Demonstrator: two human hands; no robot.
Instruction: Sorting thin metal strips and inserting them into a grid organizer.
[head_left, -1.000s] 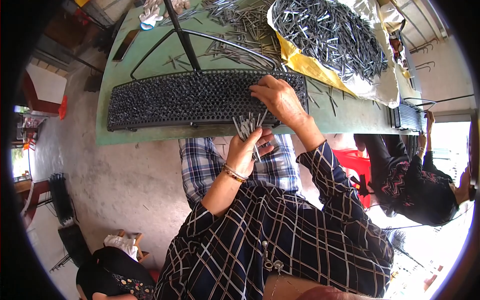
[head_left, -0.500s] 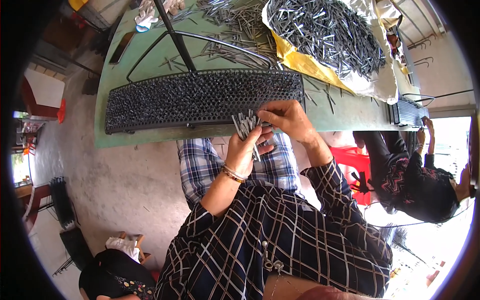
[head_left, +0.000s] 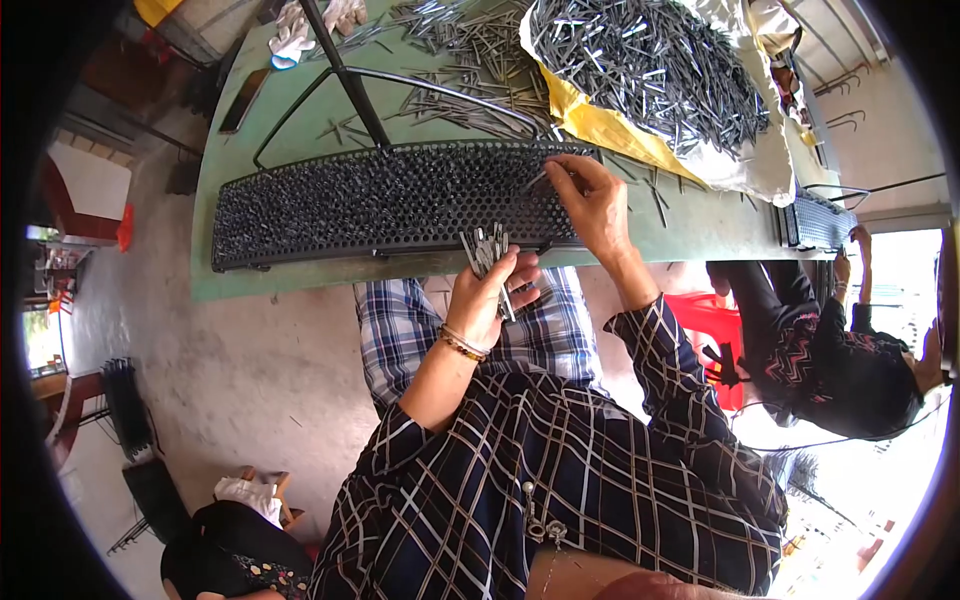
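Observation:
A black perforated rack (head_left: 370,200) lies along the near edge of the green table, with many of its holes filled by dark pieces toward the left and bare holes toward the right. My left hand (head_left: 480,302) is closed around a bundle of thin grey metal strips (head_left: 486,250), fanned upward just in front of the rack. Over the rack's right part, my right hand (head_left: 597,205) pinches one slim metal strip (head_left: 537,181) between thumb and fingertips. Whether that strip's lower end sits in a hole is too small to tell.
Behind the rack, a yellow-and-white sack (head_left: 625,132) lies open, heaped with metal strips (head_left: 650,75). Loose strips (head_left: 490,45) spread across the table (head_left: 300,280). A black metal frame (head_left: 350,85) rises from the rack. Gloves (head_left: 290,40) lie far left. Another person (head_left: 830,360) works at right.
My right hand has moved up and away from the bundle to the rack's right part, carrying a strip. My left hand has stayed nearly in place with the bundle.

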